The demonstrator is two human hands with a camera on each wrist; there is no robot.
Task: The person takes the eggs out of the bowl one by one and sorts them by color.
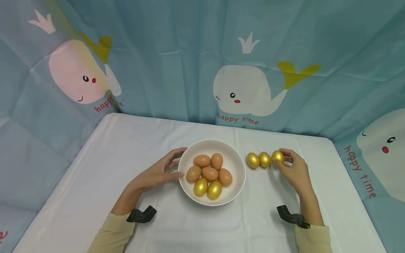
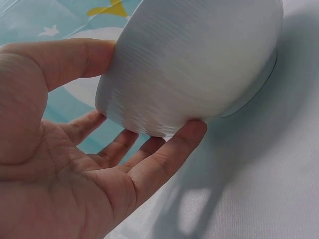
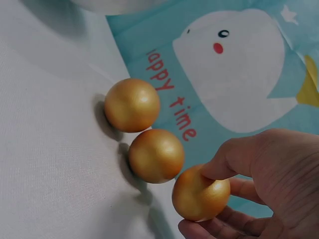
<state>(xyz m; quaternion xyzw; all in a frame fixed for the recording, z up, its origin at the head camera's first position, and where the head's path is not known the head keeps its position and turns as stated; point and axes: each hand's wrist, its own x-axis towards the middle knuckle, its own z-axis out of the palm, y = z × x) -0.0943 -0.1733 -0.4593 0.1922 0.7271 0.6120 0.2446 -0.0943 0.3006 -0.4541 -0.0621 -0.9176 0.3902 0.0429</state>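
My left hand [image 1: 161,168] holds the white bowl [image 1: 237,182] at its left side, thumb at the rim; the left wrist view shows the fingers spread against its outer wall. In the bowl lie several brown eggs [image 1: 210,174] and two golden eggs [image 1: 214,190] at the near side. To the bowl's right, my right hand [image 1: 295,170] pinches a golden egg [image 3: 199,194] between thumb and fingers. Two more golden eggs [image 3: 156,156] sit on the cloth in line with it, between the pinched egg and the bowl.
A white cloth [image 1: 152,140] covers the table. Behind it and at both sides hangs a blue curtain [image 1: 177,70] with printed whales. Each wrist wears a black strap mount [image 1: 141,214].
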